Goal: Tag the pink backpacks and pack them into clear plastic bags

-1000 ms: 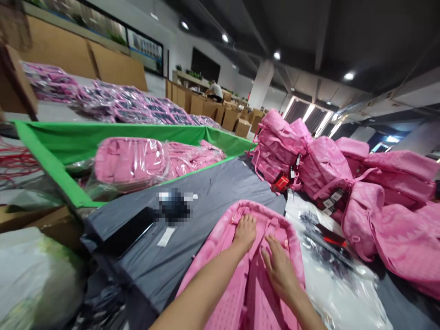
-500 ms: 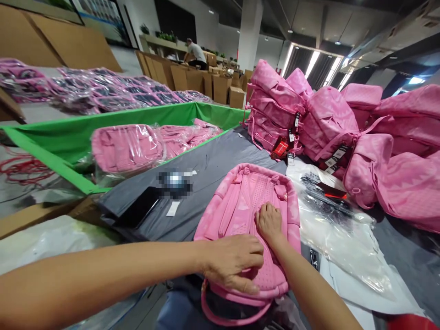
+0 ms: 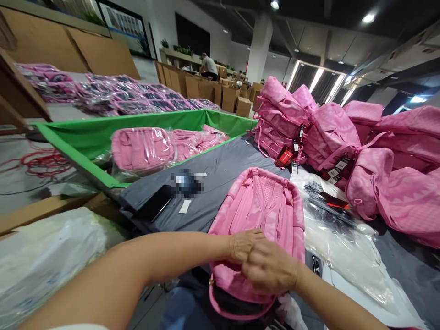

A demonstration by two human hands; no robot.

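Observation:
A pink patterned backpack (image 3: 230, 215) lies on the grey-covered table in front of me, its back panel and shoulder straps facing up and its handle loop (image 3: 237, 315) toward me. My left hand (image 3: 245, 245) is over the lower half of the backpack, its fingers mostly hidden behind my other hand. Curled fingers show on my right hand (image 3: 270, 268), which crosses in front of the left one, close to the lower panel. Motion blurs it a little, and whatever it may hold is hidden.
Pink backpacks with tags (image 3: 332, 133) are piled at the right. Clear plastic bags (image 3: 343, 247) lie beside the work. A green-walled bin (image 3: 92, 172) holds plastic-wrapped backpacks (image 3: 144, 149). A black phone-like slab (image 3: 154, 204) and a white slip (image 3: 184, 206) rest on the table (image 3: 213, 167). A person (image 3: 208, 66) is far behind.
My right hand has come down from the middle of the back panel to meet the left hand, now overlapping it. The left hand has shifted slightly up. The camera view has turned a little left.

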